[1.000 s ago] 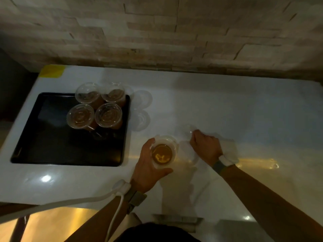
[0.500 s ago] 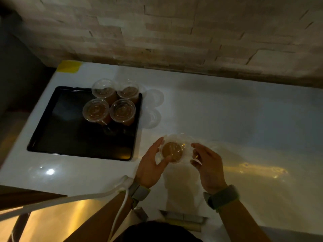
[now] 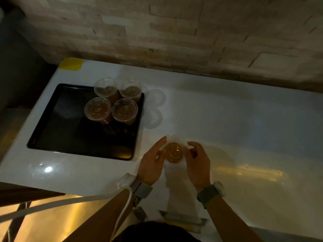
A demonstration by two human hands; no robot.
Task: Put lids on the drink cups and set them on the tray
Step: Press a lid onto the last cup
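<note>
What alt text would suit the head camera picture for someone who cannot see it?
Two hands, left and right, press a clear lid onto a drink cup on a white counter. Four lidded cups stand on a black tray to the left.

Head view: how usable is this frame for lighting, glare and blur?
Head view: dim and warm-toned; a glare spot on the white counter near the black tray; the lidded cups cast pale shadows to their right; the cup between the left hand and right hand is soft; wide-angle bending curves the counter edges.
</note>
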